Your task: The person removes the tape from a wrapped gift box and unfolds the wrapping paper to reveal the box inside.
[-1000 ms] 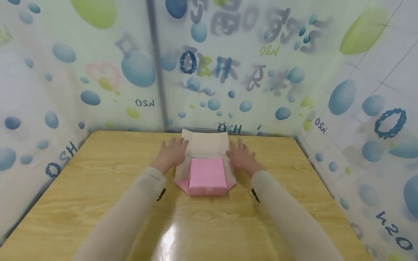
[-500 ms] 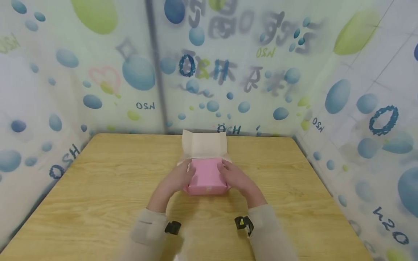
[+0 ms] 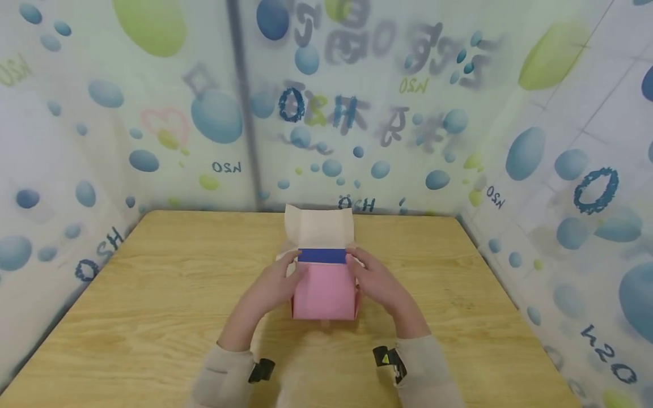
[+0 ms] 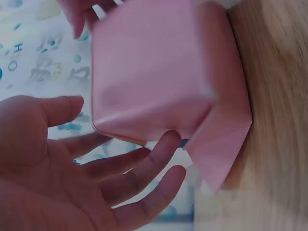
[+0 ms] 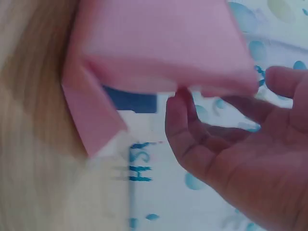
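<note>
The pink-wrapped box (image 3: 324, 289) sits at the middle of the wooden counter (image 3: 153, 306), partly covered in pink wrapping paper (image 4: 154, 72). Its far end is now tipped up toward the camera, so a dark blue strip of the box's own surface (image 3: 321, 255) shows along the top edge; half a second ago that edge lay flat and only pink was visible. A second ago both hands lay flat on the counter to either side; they have since closed in on the box and lifted its far end. Judging from this, the near side of the wrap is done and the unwrapped far end is being brought into reach.

The left hand (image 3: 275, 283) holds the box's left side, fingers curled round the upper corner in the head view; the left wrist view shows the fingers (image 4: 144, 168) spread under the pink face with the thumb apart, so the hold looks light. The right hand (image 3: 374, 283) mirrors it on the right side, fingers (image 5: 192, 134) bent and touching the lower pink edge in the right wrist view.

A folded triangular flap of pink paper (image 4: 221, 144) sticks out at the box's corner. Beyond the box, the loose end of the sheet (image 3: 318, 226) lies white side up on the counter, reaching toward the back wall. Printed curtains with blue bubbles and lettering (image 3: 214, 113) enclose the counter on three sides. Both sleeves (image 3: 423, 368) are pale beige.
</note>
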Tool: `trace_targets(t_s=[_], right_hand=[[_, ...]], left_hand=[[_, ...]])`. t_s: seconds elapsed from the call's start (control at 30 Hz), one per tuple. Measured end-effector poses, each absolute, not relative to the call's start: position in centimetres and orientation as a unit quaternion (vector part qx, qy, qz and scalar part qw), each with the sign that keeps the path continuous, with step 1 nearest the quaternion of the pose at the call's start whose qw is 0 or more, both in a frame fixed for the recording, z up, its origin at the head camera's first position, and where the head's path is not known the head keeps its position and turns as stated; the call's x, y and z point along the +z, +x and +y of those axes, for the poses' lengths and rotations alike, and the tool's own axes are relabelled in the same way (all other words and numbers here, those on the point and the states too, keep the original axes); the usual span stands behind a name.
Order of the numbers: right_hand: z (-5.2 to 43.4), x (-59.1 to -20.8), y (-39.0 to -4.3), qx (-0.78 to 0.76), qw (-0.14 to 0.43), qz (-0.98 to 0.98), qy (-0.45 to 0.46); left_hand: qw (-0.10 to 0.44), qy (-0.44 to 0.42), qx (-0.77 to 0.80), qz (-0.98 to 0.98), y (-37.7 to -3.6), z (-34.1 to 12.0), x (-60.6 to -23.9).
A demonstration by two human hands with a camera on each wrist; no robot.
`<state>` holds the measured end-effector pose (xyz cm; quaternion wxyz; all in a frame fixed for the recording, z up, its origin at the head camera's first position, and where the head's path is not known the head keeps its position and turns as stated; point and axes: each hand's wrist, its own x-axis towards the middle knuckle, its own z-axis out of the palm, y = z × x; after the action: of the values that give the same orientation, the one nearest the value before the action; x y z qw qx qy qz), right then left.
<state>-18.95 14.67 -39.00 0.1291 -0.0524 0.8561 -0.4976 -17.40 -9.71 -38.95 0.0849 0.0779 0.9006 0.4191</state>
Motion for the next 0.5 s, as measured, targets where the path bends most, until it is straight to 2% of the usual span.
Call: trace_targets(t_s=[0.17, 0.27, 0.4, 0.5], right_hand=[[15.5, -37.6, -17.8, -0.420, 0.122, 0.895, -0.086], [16.3, -37.0, -17.4, -0.377, 0.141, 0.908, -0.116], [17.4, -36.6, -16.8, -0.313, 0.211, 0.910, -0.174], [17.4, -36.7, -16.1, -0.240, 0.264, 0.916, -0.181]], left_hand=[[0.097, 0.102, 0.334, 0.932, -15.7, -10.7, -37.6], [0.110, 0.128, 0.309, 0.936, -14.9, -11.6, -36.8], [0.165, 0.225, 0.290, 0.915, -14.0, -12.5, -36.3], [0.198, 0.295, 0.262, 0.897, -13.0, -12.7, -36.9]])
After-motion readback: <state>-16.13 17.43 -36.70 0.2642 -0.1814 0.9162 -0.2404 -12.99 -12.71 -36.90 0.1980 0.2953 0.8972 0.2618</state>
